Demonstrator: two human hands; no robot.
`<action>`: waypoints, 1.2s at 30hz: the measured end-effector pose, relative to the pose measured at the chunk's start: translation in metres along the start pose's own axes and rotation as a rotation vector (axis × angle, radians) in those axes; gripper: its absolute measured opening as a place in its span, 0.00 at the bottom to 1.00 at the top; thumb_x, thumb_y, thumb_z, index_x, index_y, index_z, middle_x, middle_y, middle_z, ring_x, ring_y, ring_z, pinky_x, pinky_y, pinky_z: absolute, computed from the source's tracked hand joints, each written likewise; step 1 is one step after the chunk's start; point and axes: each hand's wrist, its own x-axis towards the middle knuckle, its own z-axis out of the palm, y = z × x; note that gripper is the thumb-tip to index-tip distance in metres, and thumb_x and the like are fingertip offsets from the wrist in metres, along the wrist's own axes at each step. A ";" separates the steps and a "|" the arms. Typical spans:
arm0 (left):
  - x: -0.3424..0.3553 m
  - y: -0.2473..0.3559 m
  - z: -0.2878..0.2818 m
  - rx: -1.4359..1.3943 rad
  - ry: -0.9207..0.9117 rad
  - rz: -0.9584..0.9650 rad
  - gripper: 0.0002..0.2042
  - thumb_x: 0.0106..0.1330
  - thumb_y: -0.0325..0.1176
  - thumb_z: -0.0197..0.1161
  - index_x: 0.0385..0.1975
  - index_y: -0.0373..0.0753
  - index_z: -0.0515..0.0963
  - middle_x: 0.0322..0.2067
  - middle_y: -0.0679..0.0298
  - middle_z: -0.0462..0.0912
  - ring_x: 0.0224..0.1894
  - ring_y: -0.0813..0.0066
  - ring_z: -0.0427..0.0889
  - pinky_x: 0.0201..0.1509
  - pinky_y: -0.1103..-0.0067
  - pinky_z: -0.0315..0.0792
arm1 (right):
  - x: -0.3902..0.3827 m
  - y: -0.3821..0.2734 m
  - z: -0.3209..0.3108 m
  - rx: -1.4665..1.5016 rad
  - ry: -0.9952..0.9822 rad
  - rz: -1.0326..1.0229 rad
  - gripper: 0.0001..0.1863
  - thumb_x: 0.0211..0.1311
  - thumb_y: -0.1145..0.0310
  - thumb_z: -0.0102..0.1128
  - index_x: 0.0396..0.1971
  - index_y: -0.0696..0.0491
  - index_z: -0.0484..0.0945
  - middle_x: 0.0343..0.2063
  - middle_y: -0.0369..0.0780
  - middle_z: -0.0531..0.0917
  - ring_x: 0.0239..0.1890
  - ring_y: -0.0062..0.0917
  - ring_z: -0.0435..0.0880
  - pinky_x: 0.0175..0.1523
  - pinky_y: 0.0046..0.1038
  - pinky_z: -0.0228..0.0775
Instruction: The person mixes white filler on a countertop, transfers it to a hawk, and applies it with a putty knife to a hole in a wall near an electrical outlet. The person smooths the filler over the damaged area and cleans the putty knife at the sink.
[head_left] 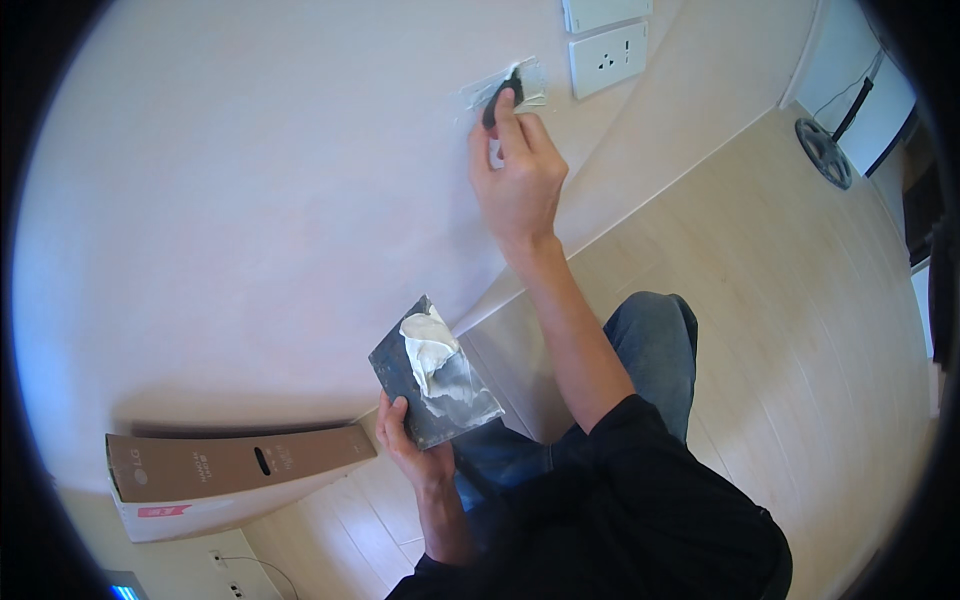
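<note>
My right hand (518, 180) grips a small dark scraper (493, 113), pressed to a rectangular smear of white paste (534, 91) on the pale wall (250, 200). Just right of the smear is a white socket plate (607, 60), with a second white plate (605, 10) above it. Lower down, my left hand (405, 440) holds a flat dark metal plate (389, 364) by its lower left side, tilted, with a thick lump of white paste (428, 350) on it and thinner streaks below the lump.
A long cardboard box (200, 465) lies along the wall at lower left, near another socket (217, 560) with a cable. My bent knee (650, 340) is over the pale floor (760, 290). A grey round stand base (823, 152) with a pole is at upper right.
</note>
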 end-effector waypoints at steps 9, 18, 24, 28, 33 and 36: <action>0.000 -0.002 0.000 0.001 -0.010 0.006 0.20 0.66 0.35 0.52 0.55 0.30 0.73 0.47 0.58 0.80 0.50 0.70 0.80 0.54 0.75 0.75 | -0.018 -0.040 -0.011 0.103 -0.021 -0.061 0.17 0.53 0.79 0.67 0.46 0.62 0.83 0.24 0.38 0.78 0.22 0.24 0.78 0.26 0.25 0.70; 0.002 0.000 -0.003 -0.029 0.003 -0.016 0.21 0.66 0.34 0.52 0.56 0.29 0.73 0.47 0.58 0.80 0.49 0.69 0.80 0.55 0.75 0.74 | 0.008 0.012 -0.045 0.158 0.201 0.131 0.11 0.58 0.78 0.65 0.41 0.59 0.85 0.28 0.39 0.80 0.27 0.23 0.79 0.33 0.24 0.72; 0.004 -0.001 -0.008 -0.019 0.024 -0.015 0.21 0.66 0.34 0.53 0.56 0.28 0.73 0.47 0.58 0.80 0.50 0.70 0.80 0.56 0.75 0.73 | 0.005 0.034 -0.034 0.072 0.125 0.050 0.12 0.58 0.77 0.65 0.42 0.58 0.84 0.30 0.41 0.79 0.29 0.27 0.81 0.35 0.25 0.74; 0.005 -0.002 -0.010 -0.017 -0.003 -0.012 0.21 0.66 0.34 0.52 0.56 0.28 0.72 0.48 0.57 0.80 0.51 0.70 0.80 0.58 0.74 0.72 | -0.011 0.020 -0.021 0.025 0.009 -0.020 0.16 0.55 0.77 0.66 0.45 0.61 0.82 0.29 0.41 0.78 0.28 0.29 0.80 0.34 0.28 0.74; 0.004 -0.005 -0.007 -0.052 0.054 -0.017 0.22 0.66 0.34 0.53 0.58 0.29 0.70 0.49 0.57 0.79 0.51 0.68 0.80 0.58 0.73 0.74 | -0.038 -0.022 -0.013 0.111 -0.037 -0.067 0.15 0.56 0.80 0.66 0.45 0.61 0.84 0.28 0.42 0.80 0.24 0.26 0.82 0.28 0.24 0.73; 0.002 -0.007 -0.006 -0.062 0.064 -0.013 0.23 0.66 0.34 0.53 0.59 0.29 0.70 0.50 0.57 0.79 0.52 0.68 0.80 0.57 0.72 0.75 | -0.040 -0.036 -0.019 0.207 -0.006 -0.039 0.13 0.55 0.80 0.66 0.42 0.61 0.85 0.25 0.41 0.80 0.23 0.25 0.81 0.28 0.24 0.72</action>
